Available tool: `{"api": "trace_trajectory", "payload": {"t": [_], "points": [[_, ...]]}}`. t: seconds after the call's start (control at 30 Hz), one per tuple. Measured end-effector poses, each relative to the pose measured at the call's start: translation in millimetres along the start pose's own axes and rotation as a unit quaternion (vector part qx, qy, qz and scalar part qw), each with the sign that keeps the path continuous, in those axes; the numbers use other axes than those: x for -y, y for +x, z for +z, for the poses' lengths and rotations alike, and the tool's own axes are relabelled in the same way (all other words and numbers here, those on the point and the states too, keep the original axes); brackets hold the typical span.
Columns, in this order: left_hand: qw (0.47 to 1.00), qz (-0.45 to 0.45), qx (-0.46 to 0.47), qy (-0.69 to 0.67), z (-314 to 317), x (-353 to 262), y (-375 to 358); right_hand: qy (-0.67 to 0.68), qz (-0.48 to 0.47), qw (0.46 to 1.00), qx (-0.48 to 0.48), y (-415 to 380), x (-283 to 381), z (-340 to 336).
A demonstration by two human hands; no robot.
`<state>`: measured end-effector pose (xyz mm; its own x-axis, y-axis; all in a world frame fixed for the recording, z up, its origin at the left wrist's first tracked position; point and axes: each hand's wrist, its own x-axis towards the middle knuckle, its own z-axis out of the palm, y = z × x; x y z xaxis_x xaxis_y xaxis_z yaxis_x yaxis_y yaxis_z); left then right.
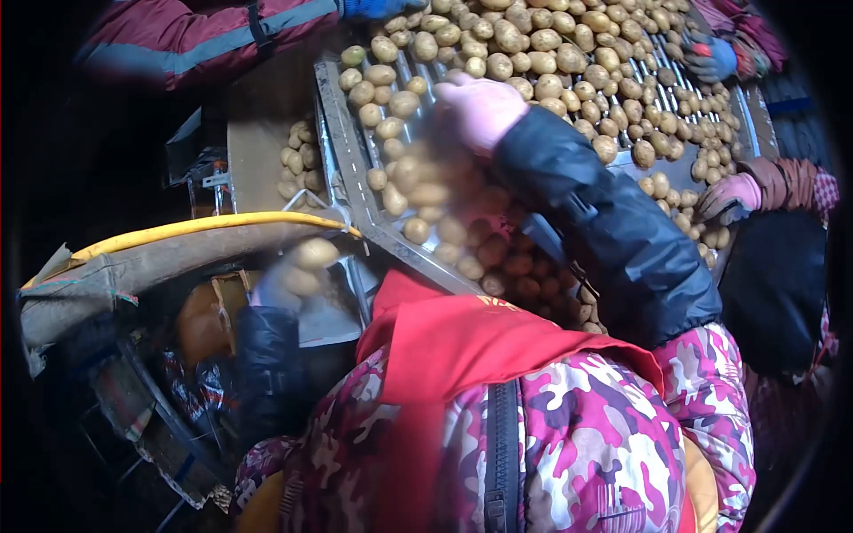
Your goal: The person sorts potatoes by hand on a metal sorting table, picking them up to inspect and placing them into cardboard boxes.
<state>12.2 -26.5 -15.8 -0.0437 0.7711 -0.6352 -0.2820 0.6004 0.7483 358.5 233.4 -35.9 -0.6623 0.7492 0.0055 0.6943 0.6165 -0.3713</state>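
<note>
My left hand [271, 286], blurred, is at the lower left below the yellow-edged rim. Two potatoes [315, 254] show at its fingers, apparently gripped there. My right hand [487, 110], in a pink glove, reaches over the roller table [355, 164] among loose potatoes [404, 104]. Motion smears its fingers, so their grip cannot be made out. Below it, more potatoes [428, 194] are blurred along the near side of the table.
A co-worker's pink-gloved hand [730, 197] touches potatoes at the right. Another person's blue glove [713, 60] is at the upper right, and a maroon sleeve [213, 40] at the upper left. A yellow-edged chute [178, 233] curves at left. More potatoes [300, 160] lie beside the table.
</note>
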Motion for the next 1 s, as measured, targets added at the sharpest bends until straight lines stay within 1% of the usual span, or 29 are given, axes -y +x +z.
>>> {"api": "trace_trajectory", "payload": {"t": [0.03, 0.07, 0.1, 0.13, 0.2, 0.27, 0.3, 0.33, 0.37, 0.4, 0.43, 0.47, 0.5, 0.53, 0.57, 0.6, 0.63, 0.67, 0.7, 0.73, 0.77, 0.8, 0.83, 0.87, 0.93, 0.97, 1.0], "points": [[0.996, 0.058, -0.055, -0.026, -42.8, 18.5, 15.7, -0.062, -0.005, 0.997, 0.044, 15.1, 5.1, 11.1], [0.989, 0.114, -0.097, 0.02, -56.5, 26.8, 19.0, -0.124, -0.01, 0.988, 0.089, 24.5, 12.7, 20.4], [0.974, 0.164, -0.143, 0.068, -69.8, 34.9, 22.2, -0.15, 0.0, 0.977, 0.154, 30.3, 22.6, 11.5], [0.964, 0.157, -0.132, 0.169, -56.6, 22.4, 14.8, -0.143, 0.007, 0.976, 0.163, 36.1, 22.7, 11.1], [0.917, 0.137, -0.102, 0.361, -21.6, -3.1, -2.9, -0.132, 0.008, 0.972, 0.191, 42.6, 20.6, 9.8], [0.83, 0.117, -0.053, 0.543, 12.2, -20.5, -4.0, -0.068, 0.042, 0.989, 0.123, 27.1, 11.8, 2.8], [0.961, 0.008, -0.097, 0.258, 19.5, -1.7, 2.5, -0.023, 0.056, 0.998, 0.033, 17.6, -3.5, 18.3], [0.985, -0.105, -0.129, -0.056, 35.7, 12.7, 5.3, 0.024, 0.092, 0.994, 0.062, 4.6, -11.6, 6.3], [0.989, -0.128, -0.051, -0.045, 47.3, 20.6, 1.3, 0.165, 0.13, 0.977, 0.045, -11.8, -21.8, 0.6], [0.988, -0.151, 0.026, -0.036, 67.8, 20.9, -3.2, 0.302, 0.165, 0.939, 0.027, -29.4, -31.7, -4.6], [0.993, -0.119, 0.023, -0.005, 86.1, 26.0, 0.6, 0.435, 0.199, 0.878, 0.024, -47.7, -36.0, -15.5], [0.995, -0.09, 0.022, 0.027, 103.1, 29.6, 7.3, 0.558, 0.232, 0.797, 0.018, -69.2, -38.9, -26.5], [0.996, -0.058, 0.022, 0.059, 118.3, 32.4, 16.9, 0.632, 0.209, 0.742, -0.075, -100.4, -57.2, 1.7], [0.981, 0.072, -0.001, 0.182, 132.2, 31.7, 31.9, 0.694, 0.181, 0.676, -0.168, -128.5, -73.4, 27.9], [0.933, 0.202, -0.024, 0.297, 146.1, 28.3, 50.0, 0.782, 0.202, 0.566, -0.165, -155.0, -66.2, 19.4], [0.855, 0.326, -0.047, 0.401, 158.0, 24.7, 65.3, 0.855, 0.218, 0.443, -0.159, -180.9, -56.5, 10.9], [0.789, 0.346, -0.054, 0.504, 169.5, 18.0, 73.5, 0.854, 0.269, 0.411, -0.17, -197.2, -59.1, 6.7], [0.711, 0.363, -0.061, 0.599, 180.3, 11.4, 81.0, 0.829, 0.305, 0.416, -0.216, -214.8, -54.6, 6.9], [0.688, 0.293, -0.027, 0.664, 191.2, 17.2, 93.0, 0.817, 0.356, 0.389, -0.233, -224.3, -53.8, 9.9], [0.769, 0.305, 0.035, 0.561, 200.1, 26.8, 94.2, 0.803, 0.406, 0.361, -0.247, -232.6, -54.1, 12.3], [0.745, 0.292, 0.059, 0.597, 205.7, 33.5, 96.2, 0.779, 0.433, 0.389, -0.234, -241.8, -55.1, 12.0], [0.72, 0.275, 0.084, 0.632, 215.7, 26.3, 90.6, 0.79, 0.411, 0.397, -0.223, -241.9, -52.5, 10.9], [0.714, 0.287, 0.092, 0.632, 222.5, 21.3, 83.9, 0.786, 0.42, 0.4, -0.215, -236.1, -47.7, 6.5], [0.763, 0.293, 0.128, 0.562, 221.7, 21.0, 82.1, 0.782, 0.43, 0.402, -0.205, -228.1, -42.7, 0.5], [0.841, 0.296, 0.195, 0.408, 213.4, 20.6, 84.0, 0.81, 0.387, 0.405, -0.17, -192.7, -8.7, -29.8], [0.862, 0.316, 0.207, 0.339, 208.8, 26.6, 86.7, 0.791, 0.365, 0.474, -0.125, -183.3, -1.4, -34.3], [0.965, 0.094, 0.228, 0.086, 211.8, 31.4, 88.9, 0.764, 0.337, 0.544, -0.083, -174.0, 6.0, -38.8]]}}
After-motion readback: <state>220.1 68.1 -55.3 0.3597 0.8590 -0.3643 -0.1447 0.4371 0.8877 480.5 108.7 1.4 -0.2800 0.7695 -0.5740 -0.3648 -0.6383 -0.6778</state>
